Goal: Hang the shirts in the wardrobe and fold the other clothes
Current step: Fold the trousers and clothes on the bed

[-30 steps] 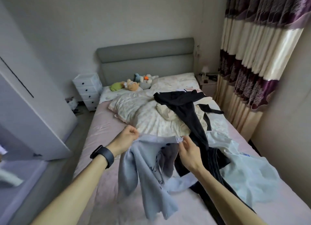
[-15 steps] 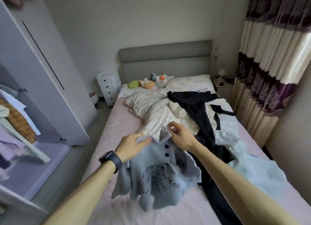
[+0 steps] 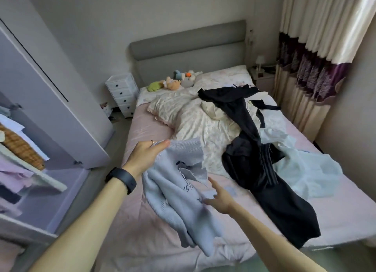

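Right hand [image 3: 219, 199] releases the blue top [image 3: 173, 192], fingers spread; left hand [image 3: 147, 155] pinches its collar mid-frame; next, likely a hanger from the left-edge wardrobe [image 3: 67, 113]

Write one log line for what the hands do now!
left hand: holds blue sweater up | right hand: open, beside sweater | black garment: on bed

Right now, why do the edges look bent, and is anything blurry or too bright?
Head view: the wide lens makes the wardrobe door and curtain lean; the right hand looks motion-blurred, while the left hand gripping the sweater looks sharper; daylight glares on the curtain's cream band.
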